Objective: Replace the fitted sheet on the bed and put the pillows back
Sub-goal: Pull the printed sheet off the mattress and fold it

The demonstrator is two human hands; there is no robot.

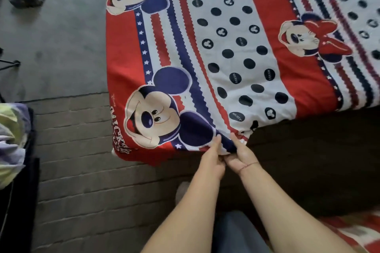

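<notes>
Closest to me, left hand (212,159) pinches the sheet (236,47) at its near hem, thumb on top. Right hand (240,155) grips that hem just beside it, the two touching. I see the sheet spread away from them over the bed (308,160).

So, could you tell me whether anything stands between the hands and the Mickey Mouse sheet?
Nothing visible does: the left hand and right hand already grip the Mickey Mouse sheet at its near edge, side by side.
</notes>
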